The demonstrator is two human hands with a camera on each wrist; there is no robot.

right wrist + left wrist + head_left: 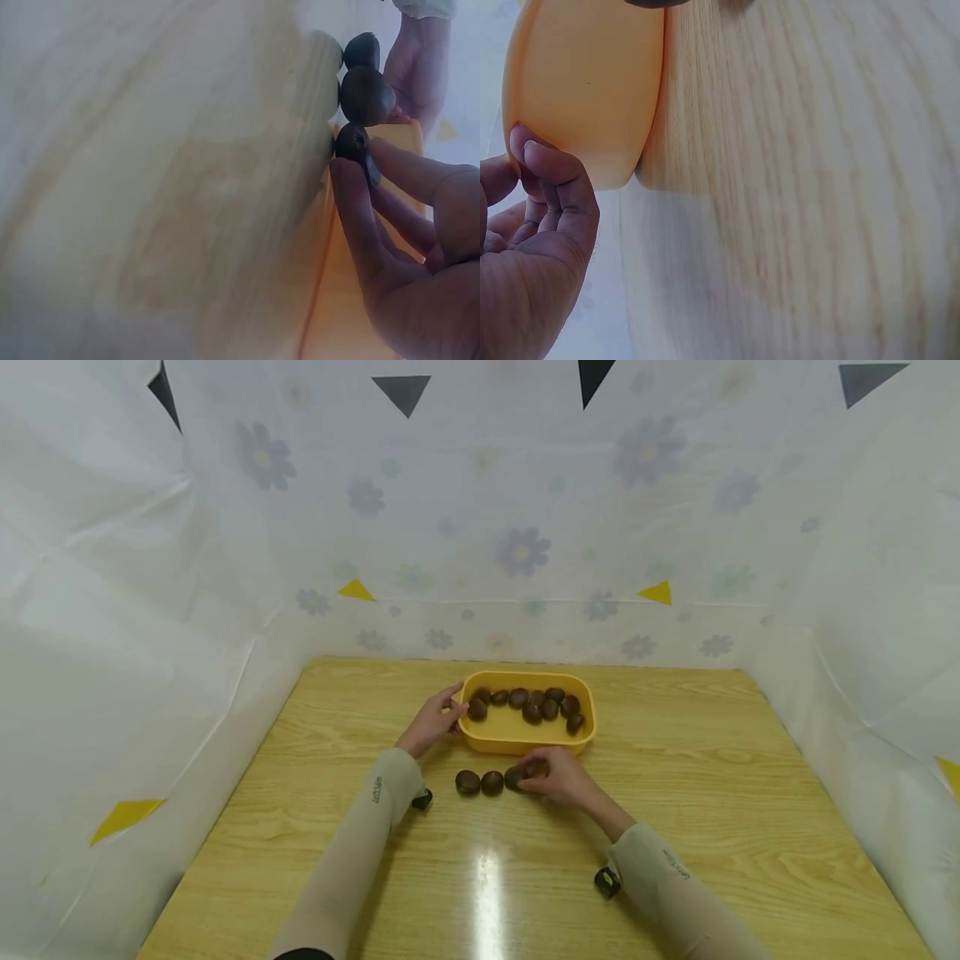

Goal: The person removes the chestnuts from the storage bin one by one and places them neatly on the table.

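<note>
A yellow tray (525,742) holding several dark chestnuts (532,705) stands in the middle of the wooden table. My left hand (452,707) rests its fingertips (536,157) against the outside of the tray's (585,82) left end wall. In front of the tray a short row of chestnuts (480,782) lies on the table. My right hand (537,773) is at the row's right end and pinches one chestnut (351,142) between thumb and fingertips, low over the table. Two more chestnuts (366,96) lie just beyond it.
The wooden table (712,793) is walled by white flowered sheeting (525,552) at the back and on both sides. Bare wood lies right of the tray and toward me, with a glare spot (487,877) near the front.
</note>
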